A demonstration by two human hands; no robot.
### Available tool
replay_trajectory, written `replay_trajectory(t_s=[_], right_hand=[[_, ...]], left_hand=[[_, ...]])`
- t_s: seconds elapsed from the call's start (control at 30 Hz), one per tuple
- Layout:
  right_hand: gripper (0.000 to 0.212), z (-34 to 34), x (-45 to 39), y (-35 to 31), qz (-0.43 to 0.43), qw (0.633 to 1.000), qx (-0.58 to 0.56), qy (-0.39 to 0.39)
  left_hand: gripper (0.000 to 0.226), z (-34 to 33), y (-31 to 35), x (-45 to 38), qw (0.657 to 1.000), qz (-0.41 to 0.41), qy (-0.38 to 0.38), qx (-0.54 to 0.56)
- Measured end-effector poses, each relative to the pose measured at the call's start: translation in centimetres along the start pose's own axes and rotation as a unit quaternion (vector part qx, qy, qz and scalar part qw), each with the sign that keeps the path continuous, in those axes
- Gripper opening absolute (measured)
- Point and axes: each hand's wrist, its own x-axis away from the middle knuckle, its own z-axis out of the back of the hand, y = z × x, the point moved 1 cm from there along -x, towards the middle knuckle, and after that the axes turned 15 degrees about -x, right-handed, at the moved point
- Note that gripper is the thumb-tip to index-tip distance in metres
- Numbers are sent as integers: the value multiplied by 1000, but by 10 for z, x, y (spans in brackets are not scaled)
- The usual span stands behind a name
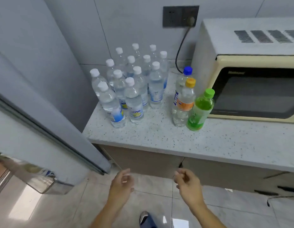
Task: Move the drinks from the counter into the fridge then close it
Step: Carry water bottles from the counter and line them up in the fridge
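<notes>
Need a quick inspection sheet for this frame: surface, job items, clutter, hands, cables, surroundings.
Surface: speckled counter, front strip bare.
Job's things: cluster of white-capped water bottles at back left; blue-capped bottle, orange-capped bottle and green bottle upright beside the microwave. Fridge door open at left.
Clutter: nothing seen.
Hands: left hand and right hand both empty, below the counter edge.
Cables: black cord from wall socket down behind the bottles.
Surroundings: tiled wall, glossy floor.

A cluster of clear white-capped plastic water bottles (131, 83) stands upright on the speckled counter, with blue-capped (180, 89), orange-capped (185, 102) and green (200, 111) bottles touching at its three o'clock.
</notes>
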Motion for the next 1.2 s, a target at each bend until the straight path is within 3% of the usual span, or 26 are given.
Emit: replay_trajectory(t_s=[0.13,0.23,0.37,0.5,0.57,0.67,0.83,1.07,1.2], right_hand=[[13,-78,-47,-75,119,991,-13,-60],[36,-134,-81,-117,168,981,20,-94],[64,-180,-113,-149,216,970,45,-100],[69,-205,-134,-164,247,963,37,-97],[77,-213,-138,-166,239,966,59,-72],[73,-215,-139,-165,244,967,51,-52],[65,-191,-130,-159,233,968,7,-95],[59,-143,-110,-149,192,969,-38,-151],[57,-109,-97,-138,188,963,-49,-186]], left_hand=[[40,18,83,-36,989,-69,92,96],[62,35,128,-59,974,-70,178,120],[84,52,160,-84,963,-48,221,145],[97,56,180,-105,955,-47,239,167],[98,57,189,-112,953,-46,242,178],[92,58,195,-121,948,-57,242,198],[53,59,196,-116,954,-57,249,159],[63,43,173,-67,957,-87,252,114],[57,33,147,-30,965,-103,202,131]])
